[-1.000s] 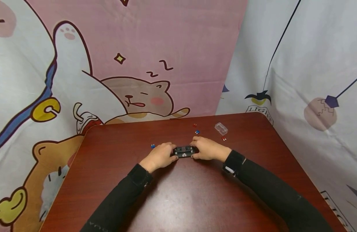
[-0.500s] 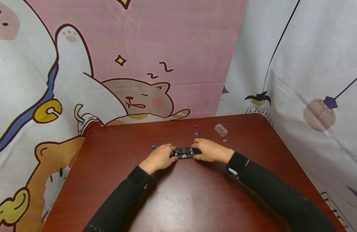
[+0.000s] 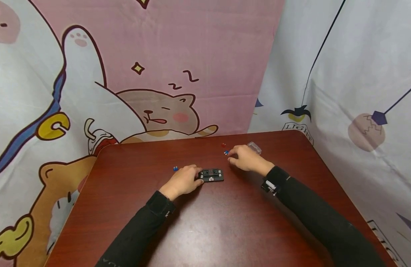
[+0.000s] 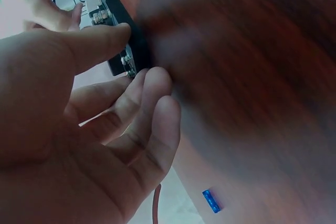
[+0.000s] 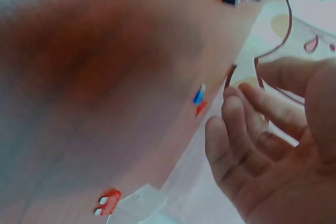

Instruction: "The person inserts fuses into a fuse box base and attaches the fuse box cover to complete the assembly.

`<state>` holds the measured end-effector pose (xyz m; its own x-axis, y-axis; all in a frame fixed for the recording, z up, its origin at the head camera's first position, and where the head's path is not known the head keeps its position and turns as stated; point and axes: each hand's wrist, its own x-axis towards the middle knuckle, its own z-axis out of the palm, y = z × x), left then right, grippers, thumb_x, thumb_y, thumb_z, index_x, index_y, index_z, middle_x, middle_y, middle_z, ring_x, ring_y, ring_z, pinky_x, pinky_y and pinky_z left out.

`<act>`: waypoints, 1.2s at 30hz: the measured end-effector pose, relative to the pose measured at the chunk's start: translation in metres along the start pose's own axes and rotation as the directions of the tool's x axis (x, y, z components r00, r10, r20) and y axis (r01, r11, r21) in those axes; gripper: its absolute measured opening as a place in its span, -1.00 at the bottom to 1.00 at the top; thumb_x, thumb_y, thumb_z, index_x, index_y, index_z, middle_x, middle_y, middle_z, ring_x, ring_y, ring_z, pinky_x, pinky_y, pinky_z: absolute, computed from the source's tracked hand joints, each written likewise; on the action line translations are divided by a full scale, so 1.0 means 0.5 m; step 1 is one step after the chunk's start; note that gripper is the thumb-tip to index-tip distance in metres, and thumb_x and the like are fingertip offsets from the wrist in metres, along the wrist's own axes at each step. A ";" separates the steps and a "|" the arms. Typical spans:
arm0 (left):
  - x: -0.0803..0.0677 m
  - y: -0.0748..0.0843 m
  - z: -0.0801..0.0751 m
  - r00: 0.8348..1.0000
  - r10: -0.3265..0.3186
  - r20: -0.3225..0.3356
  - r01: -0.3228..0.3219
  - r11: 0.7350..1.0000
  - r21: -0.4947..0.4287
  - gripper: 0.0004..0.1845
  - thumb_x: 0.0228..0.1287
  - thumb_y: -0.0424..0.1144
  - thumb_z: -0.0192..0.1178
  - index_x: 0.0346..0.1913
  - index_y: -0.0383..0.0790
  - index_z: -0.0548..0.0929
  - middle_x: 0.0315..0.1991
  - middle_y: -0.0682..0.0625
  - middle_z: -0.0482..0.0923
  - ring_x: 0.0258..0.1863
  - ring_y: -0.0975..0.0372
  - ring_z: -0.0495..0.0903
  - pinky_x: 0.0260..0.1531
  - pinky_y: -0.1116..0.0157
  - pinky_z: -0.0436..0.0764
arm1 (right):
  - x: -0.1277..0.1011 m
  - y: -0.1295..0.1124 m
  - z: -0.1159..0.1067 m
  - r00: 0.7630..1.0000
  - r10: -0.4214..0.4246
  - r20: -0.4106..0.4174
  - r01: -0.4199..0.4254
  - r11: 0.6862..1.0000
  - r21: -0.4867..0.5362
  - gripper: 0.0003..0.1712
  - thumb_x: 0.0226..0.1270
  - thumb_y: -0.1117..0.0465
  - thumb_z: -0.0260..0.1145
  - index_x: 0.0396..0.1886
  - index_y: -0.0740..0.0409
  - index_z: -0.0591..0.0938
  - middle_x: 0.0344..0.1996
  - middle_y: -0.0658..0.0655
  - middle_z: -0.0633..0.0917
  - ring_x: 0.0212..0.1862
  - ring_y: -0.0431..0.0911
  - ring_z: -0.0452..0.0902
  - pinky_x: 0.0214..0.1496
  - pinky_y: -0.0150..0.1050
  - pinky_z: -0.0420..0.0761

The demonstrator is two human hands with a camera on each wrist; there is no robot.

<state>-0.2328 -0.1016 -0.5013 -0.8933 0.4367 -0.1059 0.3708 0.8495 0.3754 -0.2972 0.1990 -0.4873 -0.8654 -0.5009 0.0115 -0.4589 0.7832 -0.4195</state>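
Observation:
A black fuse block (image 3: pixel 212 175) with metal terminals lies on the table. My left hand (image 3: pixel 182 182) pinches its left end; in the left wrist view the thumb presses the block's near edge while the fingers curl at the other side. My right hand (image 3: pixel 249 159) hovers past the block's right, its fingertips right beside a blue blade fuse (image 3: pixel 226 152). Nothing shows between that thumb and fingers in the right wrist view. There, the blue fuse lies in front of a small red blade fuse (image 5: pixel 201 108). Another blue fuse (image 4: pixel 212 201) lies left of my left hand.
A clear plastic cover (image 3: pixel 255 147) lies behind my right hand. Next to it in the right wrist view is a red blade fuse (image 5: pixel 109 202), which the hand hides in the head view. The brown table (image 3: pixel 195 230) ends at a printed cloth backdrop (image 3: pixel 232 74).
My right hand has let go of the block's right end and moved back and to the right, up to the blue fuse. My left hand stays on the block.

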 end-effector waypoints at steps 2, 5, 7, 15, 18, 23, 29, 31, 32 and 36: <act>0.001 0.000 0.001 1.000 0.002 -0.001 -0.002 1.000 0.004 -0.42 0.56 -0.02 0.42 0.48 -0.21 0.65 -0.07 0.02 0.65 -0.23 0.20 0.55 -0.15 0.18 0.58 | 0.014 0.008 -0.010 0.997 0.063 -0.032 -0.063 0.998 0.004 -0.68 0.62 0.08 0.38 0.15 0.14 0.85 0.11 0.18 0.84 0.12 0.06 0.76 0.22 0.11 0.73; 0.002 0.000 0.002 1.000 0.007 -0.002 -0.007 1.000 0.021 -0.42 0.55 -0.01 0.43 0.48 -0.20 0.66 -0.11 0.04 0.62 -0.23 0.20 0.54 -0.16 0.17 0.58 | 0.035 0.016 -0.021 0.989 0.145 -0.037 -0.145 0.989 0.004 -0.71 0.62 0.06 0.38 0.08 0.09 0.87 0.06 0.14 0.86 0.02 0.01 0.74 0.12 0.06 0.73; 0.002 0.001 0.001 1.000 0.008 -0.002 -0.008 0.999 0.033 -0.42 0.55 -0.01 0.43 0.47 -0.20 0.66 -0.10 0.03 0.63 -0.22 0.20 0.54 -0.13 0.15 0.59 | 0.049 0.018 -0.025 0.981 0.190 -0.029 -0.190 0.982 0.005 -0.73 0.62 0.05 0.38 0.05 0.07 0.88 0.02 0.12 0.87 -0.03 0.00 0.73 0.11 0.04 0.74; 0.002 0.003 -0.003 1.000 0.014 -0.014 -0.013 0.997 0.070 -0.47 0.55 -0.02 0.43 0.43 -0.18 0.69 -0.06 0.01 0.67 -0.19 0.19 0.59 -0.10 0.09 0.67 | 0.101 0.019 -0.023 0.962 0.271 0.017 -0.271 0.962 0.013 -0.76 0.60 0.06 0.39 -0.08 0.06 0.90 -0.15 0.07 0.85 -0.18 -0.03 0.65 -0.05 -0.07 0.66; 0.001 0.005 -0.006 1.000 0.017 -0.015 -0.016 0.997 0.076 -0.48 0.55 -0.03 0.43 0.42 -0.18 0.70 -0.07 0.02 0.67 -0.21 0.20 0.59 -0.14 0.09 0.67 | 0.114 0.017 -0.016 0.954 0.300 0.027 -0.299 0.954 -0.018 -0.77 0.58 0.06 0.41 -0.13 0.06 0.89 -0.16 0.09 0.85 -0.17 -0.02 0.68 -0.05 -0.04 0.68; 0.002 0.009 -0.002 1.000 0.009 -0.007 -0.008 0.998 0.062 -0.48 0.54 -0.03 0.44 0.42 -0.17 0.69 -0.08 0.02 0.66 -0.22 0.20 0.57 -0.17 0.13 0.63 | 0.122 0.017 0.000 0.943 0.333 0.006 -0.332 0.941 -0.067 -0.78 0.54 0.04 0.45 -0.23 0.05 0.86 -0.16 0.13 0.84 -0.11 0.06 0.74 0.05 0.07 0.73; 0.002 0.011 0.000 1.000 0.008 -0.015 -0.007 0.997 0.074 -0.47 0.54 -0.02 0.44 0.42 -0.16 0.70 -0.07 0.03 0.66 -0.21 0.20 0.58 -0.13 0.11 0.65 | 0.128 0.017 0.004 0.941 0.339 0.000 -0.338 0.938 -0.083 -0.75 0.50 0.03 0.46 -0.32 0.07 0.85 -0.20 0.15 0.84 -0.12 0.10 0.77 0.07 0.12 0.74; 0.001 0.011 -0.001 1.000 0.008 -0.019 -0.007 0.998 0.070 -0.48 0.53 -0.02 0.45 0.42 -0.16 0.70 -0.07 0.03 0.67 -0.21 0.20 0.58 -0.13 0.11 0.65 | 0.128 0.015 0.004 0.942 0.335 0.000 -0.334 0.939 -0.082 -0.75 0.49 0.02 0.48 -0.33 0.07 0.85 -0.20 0.14 0.84 -0.11 0.11 0.77 0.07 0.13 0.74; 0.001 0.011 -0.001 1.000 0.009 -0.021 -0.007 0.998 0.069 -0.48 0.53 -0.03 0.45 0.42 -0.16 0.70 -0.07 0.03 0.67 -0.22 0.20 0.58 -0.13 0.11 0.65 | 0.129 0.015 0.003 0.943 0.332 0.002 -0.331 0.940 -0.081 -0.76 0.48 0.02 0.49 -0.33 0.06 0.85 -0.20 0.14 0.84 -0.11 0.11 0.77 0.08 0.13 0.74; 0.000 0.009 -0.002 1.000 0.008 -0.024 -0.006 0.998 0.067 -0.49 0.53 -0.04 0.45 0.41 -0.16 0.70 -0.08 0.03 0.66 -0.23 0.20 0.57 -0.14 0.12 0.64 | 0.129 0.013 0.004 0.948 0.319 0.009 -0.317 0.944 -0.086 -0.78 0.47 0.02 0.52 -0.30 0.05 0.86 -0.19 0.14 0.85 -0.09 0.12 0.78 0.09 0.14 0.74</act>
<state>-0.2314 -0.0983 -0.4987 -0.8964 0.4360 -0.0806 0.3924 0.8647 0.3136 -0.3556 0.1707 -0.4912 -0.9648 -0.2282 -0.1309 -0.1763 0.9302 -0.3219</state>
